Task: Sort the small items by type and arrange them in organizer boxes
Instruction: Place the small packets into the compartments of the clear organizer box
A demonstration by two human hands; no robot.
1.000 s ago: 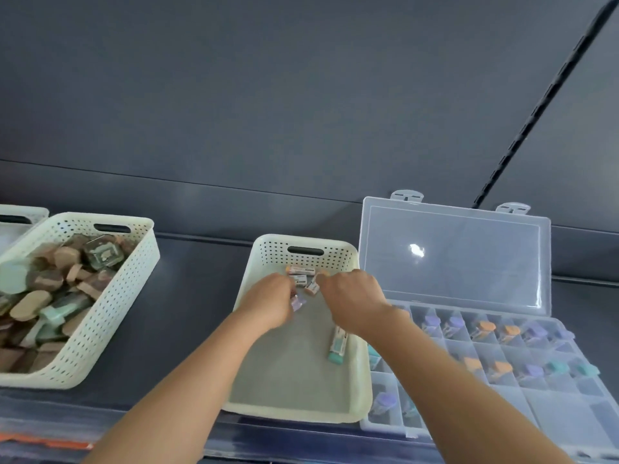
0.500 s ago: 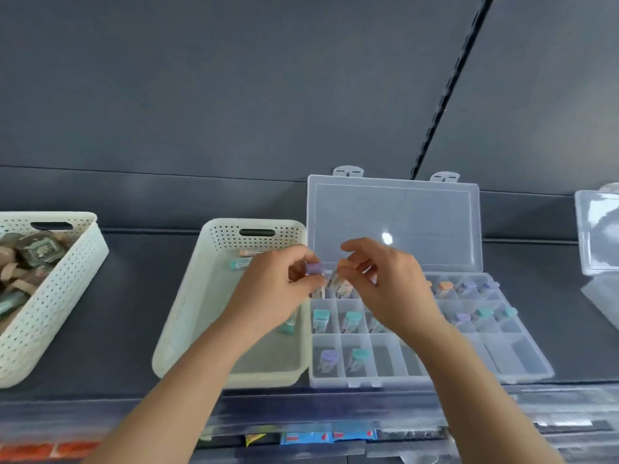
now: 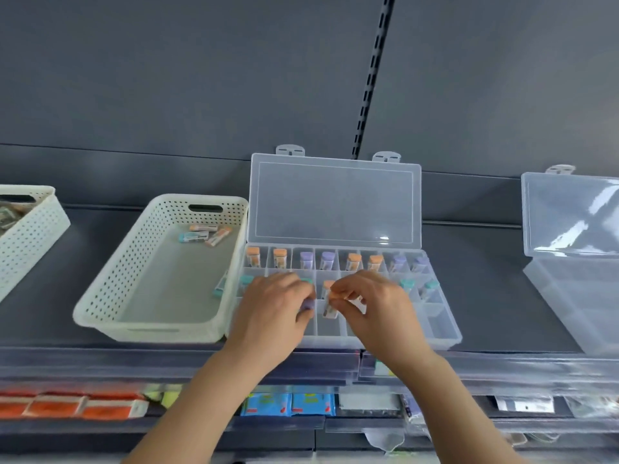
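Note:
A clear organizer box (image 3: 438,316) lies open on the shelf, its lid (image 3: 335,202) leaning back. Its far compartments hold small tubes with orange, purple and teal caps (image 3: 353,261). My left hand (image 3: 271,313) pinches a purple-capped tube (image 3: 308,304) over the box's front left compartments. Beside it, my right hand (image 3: 371,304) pinches an orange-capped tube (image 3: 331,303) over a middle compartment. A cream perforated basket (image 3: 110,296) to the left holds several loose tubes (image 3: 201,234).
A second cream basket (image 3: 30,229) with mixed items stands at the far left. Another open clear box (image 3: 576,289) sits at the right. Below the shelf edge hang orange packets (image 3: 67,406) and blue packets (image 3: 288,403).
Both hands left the cream basket, each with a tube, and moved right and down over the organizer's compartments. The view shifted right, bringing the second clear box into sight.

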